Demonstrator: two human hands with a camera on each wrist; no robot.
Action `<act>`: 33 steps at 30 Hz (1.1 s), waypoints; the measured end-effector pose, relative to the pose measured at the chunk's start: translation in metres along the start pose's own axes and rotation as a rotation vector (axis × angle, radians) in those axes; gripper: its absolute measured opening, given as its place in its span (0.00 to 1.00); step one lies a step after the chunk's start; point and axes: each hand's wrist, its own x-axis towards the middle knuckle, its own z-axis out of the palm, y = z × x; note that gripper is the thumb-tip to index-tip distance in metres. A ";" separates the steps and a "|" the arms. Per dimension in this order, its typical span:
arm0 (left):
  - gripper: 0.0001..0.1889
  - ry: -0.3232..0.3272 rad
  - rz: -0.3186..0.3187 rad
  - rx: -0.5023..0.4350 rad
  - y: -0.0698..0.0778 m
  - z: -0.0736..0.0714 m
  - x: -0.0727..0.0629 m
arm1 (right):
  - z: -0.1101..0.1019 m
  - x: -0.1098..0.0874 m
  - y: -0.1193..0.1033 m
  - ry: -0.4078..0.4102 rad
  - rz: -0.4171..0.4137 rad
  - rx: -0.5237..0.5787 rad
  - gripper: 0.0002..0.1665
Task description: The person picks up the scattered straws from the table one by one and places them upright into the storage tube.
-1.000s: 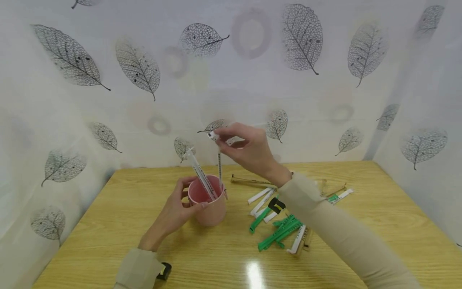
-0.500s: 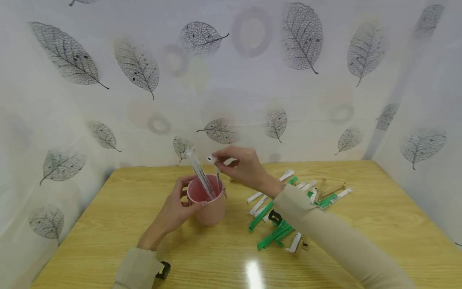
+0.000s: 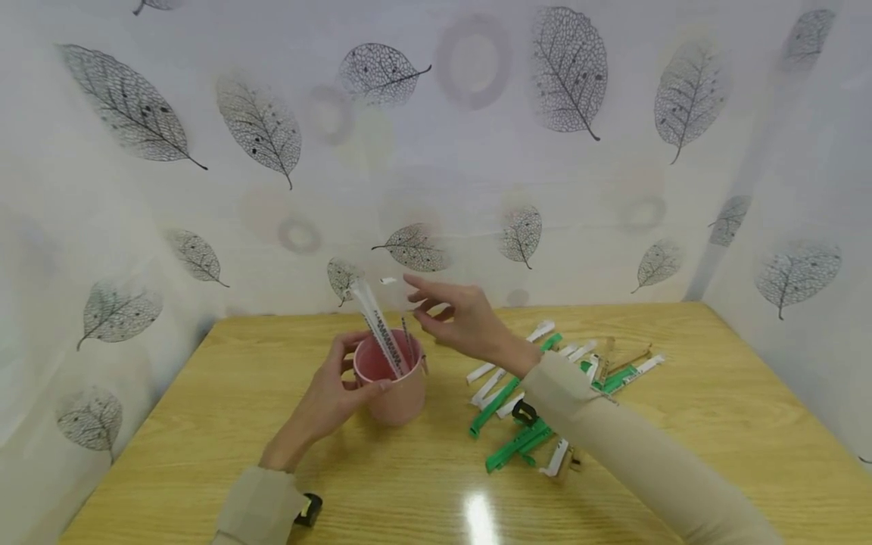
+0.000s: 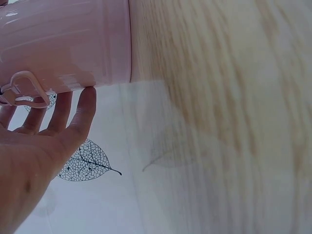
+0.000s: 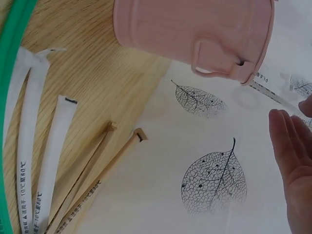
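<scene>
Standing upright on the tabletop [image 3: 204, 424], the pink bucket [image 3: 397, 401] holds a bunch of slim white packets [image 3: 378, 325] that lean to the left, their upper ends well above its rim. I see a slender printed packet [image 3: 406, 333] just beside them at the right side of the opening, its lower end inside the bucket and its top close to the right hand [image 3: 456, 314]. I have the left hand [image 3: 334, 393] low at the bucket's left side, thumb over the near rim and fingers [image 4: 87, 105] on the outer wall, grasping it between them. The right hand hangs above and right of the opening, palm turned inward, the beige sleeve [image 3: 627, 446] behind it crossing a scattered pile. Its fingers are parted and loosely bent, grasping nothing; I cannot tell whether one brushes the slender printed packet. Under that arm I see green packets [image 3: 521, 445], loose white packets [image 5: 54, 156] and brown packets [image 5: 101, 178].
</scene>
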 end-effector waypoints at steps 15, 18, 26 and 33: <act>0.40 -0.002 0.019 0.004 -0.002 -0.001 -0.001 | -0.009 -0.027 0.029 -0.493 0.371 -0.433 0.20; 0.40 -0.001 0.022 0.006 -0.001 -0.002 -0.001 | -0.006 -0.027 0.033 -0.499 0.374 -0.467 0.22; 0.40 -0.002 0.021 -0.003 0.000 -0.002 -0.001 | 0.005 -0.026 0.049 -0.528 0.292 -0.511 0.20; 0.40 -0.006 0.013 -0.006 -0.002 -0.002 0.000 | 0.008 -0.028 0.057 -0.541 0.302 -0.506 0.19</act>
